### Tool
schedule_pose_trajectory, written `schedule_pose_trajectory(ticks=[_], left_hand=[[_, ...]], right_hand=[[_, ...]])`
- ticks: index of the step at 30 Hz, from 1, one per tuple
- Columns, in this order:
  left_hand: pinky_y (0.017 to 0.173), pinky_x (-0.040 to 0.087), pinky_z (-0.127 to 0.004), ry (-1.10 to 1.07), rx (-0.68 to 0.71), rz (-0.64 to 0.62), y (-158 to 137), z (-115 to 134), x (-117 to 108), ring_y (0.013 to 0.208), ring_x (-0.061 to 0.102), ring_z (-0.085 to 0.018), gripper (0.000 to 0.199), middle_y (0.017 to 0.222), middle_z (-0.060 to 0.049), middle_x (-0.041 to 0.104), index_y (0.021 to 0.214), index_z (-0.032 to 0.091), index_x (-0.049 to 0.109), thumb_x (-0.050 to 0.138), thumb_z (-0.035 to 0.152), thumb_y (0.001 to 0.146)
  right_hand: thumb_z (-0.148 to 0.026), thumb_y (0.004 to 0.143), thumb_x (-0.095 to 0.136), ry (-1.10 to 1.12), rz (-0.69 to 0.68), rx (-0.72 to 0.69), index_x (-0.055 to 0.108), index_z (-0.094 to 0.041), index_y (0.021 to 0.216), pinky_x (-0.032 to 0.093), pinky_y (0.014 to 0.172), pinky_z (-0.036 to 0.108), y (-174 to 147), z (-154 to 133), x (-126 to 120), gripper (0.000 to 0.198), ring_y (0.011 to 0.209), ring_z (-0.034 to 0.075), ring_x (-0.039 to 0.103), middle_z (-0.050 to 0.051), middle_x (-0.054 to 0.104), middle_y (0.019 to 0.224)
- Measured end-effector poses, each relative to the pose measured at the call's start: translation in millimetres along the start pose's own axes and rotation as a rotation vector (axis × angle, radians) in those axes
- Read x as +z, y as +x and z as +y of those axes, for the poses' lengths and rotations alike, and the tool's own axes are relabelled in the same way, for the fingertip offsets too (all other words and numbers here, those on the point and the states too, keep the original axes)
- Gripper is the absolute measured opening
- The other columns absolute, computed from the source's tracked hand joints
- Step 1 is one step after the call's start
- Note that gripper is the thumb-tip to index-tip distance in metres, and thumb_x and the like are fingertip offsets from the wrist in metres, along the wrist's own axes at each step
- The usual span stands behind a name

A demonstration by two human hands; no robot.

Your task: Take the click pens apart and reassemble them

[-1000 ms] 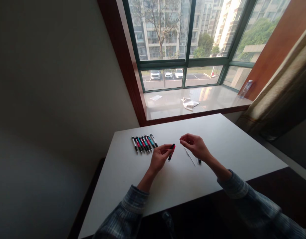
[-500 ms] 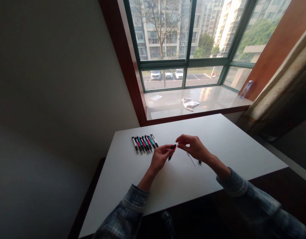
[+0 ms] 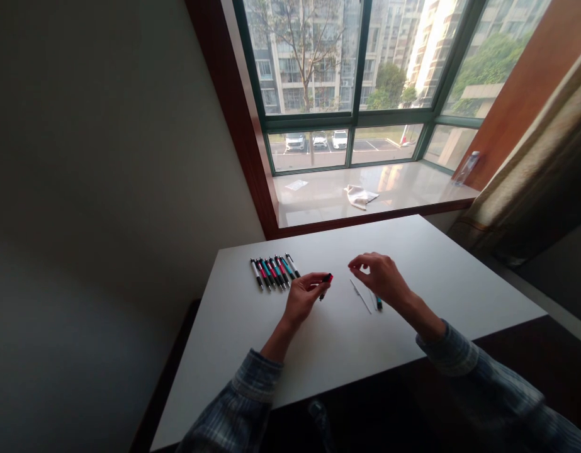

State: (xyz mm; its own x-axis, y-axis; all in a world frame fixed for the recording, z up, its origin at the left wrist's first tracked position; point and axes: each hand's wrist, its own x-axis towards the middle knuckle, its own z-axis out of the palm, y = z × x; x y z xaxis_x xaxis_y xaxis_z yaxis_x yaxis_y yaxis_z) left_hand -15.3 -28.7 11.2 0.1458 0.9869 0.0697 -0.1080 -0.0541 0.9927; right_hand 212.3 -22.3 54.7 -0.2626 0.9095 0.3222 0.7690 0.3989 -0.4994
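Note:
My left hand (image 3: 300, 301) is closed around a red-and-black pen (image 3: 328, 278), whose upper end shows above the fingers and whose lower end shows beneath them. To its right, my right hand (image 3: 385, 278) hangs over the table, thumb and fingertips pinched together. Anything in that pinch is too small to make out. Below the right hand lie a thin white pen refill (image 3: 361, 297) and a teal-and-black pen piece (image 3: 379, 303), the latter partly covered by the hand. A row of several assembled pens (image 3: 272, 274), in white, red and teal with black grips, lies left of my left hand.
The white table (image 3: 347, 358) meets a window sill at its far edge. On the sill are a crumpled cloth (image 3: 361, 197), a flat paper piece (image 3: 296, 185) and a clear bottle (image 3: 468, 168). A wall stands at left, a curtain (image 3: 530, 151) at right.
My right hand has moved right, away from the pen in my left hand. The pen has tilted slightly in my left hand. More of the refill and teal piece shows.

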Motion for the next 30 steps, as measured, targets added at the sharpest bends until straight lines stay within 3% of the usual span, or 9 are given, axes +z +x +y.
schedule_pose_trajectory(ticks=[3,6,18,24,30], left_hand=[[0.068,0.056,-0.031,-0.002,-0.001,0.031,0.3,1.8,0.5,0.076,0.068,-0.018,0.038,0.091,-0.009,0.079,0.098,0.016,0.082,0.091,0.038,0.069],[0.074,0.058,-0.034,0.015,0.006,0.03,-0.3,3.4,0.7,0.082,0.071,-0.02,0.037,0.096,-0.01,0.08,0.098,0.016,0.082,0.09,0.039,0.07],[0.081,0.06,-0.037,0.059,0.041,0.041,-0.5,3.4,-0.7,0.089,0.073,-0.022,0.035,0.102,-0.01,0.079,0.099,0.019,0.082,0.087,0.043,0.074],[0.082,0.059,-0.037,0.075,0.038,0.048,-0.4,5.6,-0.2,0.088,0.072,-0.022,0.036,0.101,-0.01,0.079,0.1,0.018,0.081,0.087,0.041,0.074],[0.077,0.06,-0.037,0.089,0.053,0.047,0.5,2.9,-0.1,0.086,0.073,-0.023,0.036,0.098,-0.01,0.079,0.1,0.018,0.081,0.087,0.042,0.074]], right_hand=[[-0.035,0.094,0.068,-0.243,-0.089,0.213,0.08,-0.022,0.091,0.053,0.074,0.035,-11.5,13.4,3.9,0.018,0.091,0.027,0.068,0.01,0.078,0.086],[-0.041,0.091,0.071,-0.325,-0.192,0.302,0.081,-0.022,0.086,0.051,0.074,0.034,-23.2,18.9,11.7,0.022,0.092,0.027,0.068,0.011,0.077,0.083],[-0.024,0.091,0.065,-0.308,-0.274,0.335,0.082,-0.018,0.086,0.05,0.069,0.03,-32.4,7.2,24.9,0.018,0.084,0.025,0.07,0.014,0.078,0.087],[-0.027,0.092,0.066,-0.326,-0.233,0.332,0.081,-0.019,0.087,0.048,0.066,0.029,-30.6,8.1,16.2,0.018,0.08,0.024,0.07,0.012,0.078,0.086],[-0.027,0.09,0.071,-0.398,-0.252,0.338,0.082,-0.02,0.089,0.05,0.073,0.033,-30.6,3.6,18.5,0.013,0.091,0.028,0.069,0.014,0.077,0.089]])
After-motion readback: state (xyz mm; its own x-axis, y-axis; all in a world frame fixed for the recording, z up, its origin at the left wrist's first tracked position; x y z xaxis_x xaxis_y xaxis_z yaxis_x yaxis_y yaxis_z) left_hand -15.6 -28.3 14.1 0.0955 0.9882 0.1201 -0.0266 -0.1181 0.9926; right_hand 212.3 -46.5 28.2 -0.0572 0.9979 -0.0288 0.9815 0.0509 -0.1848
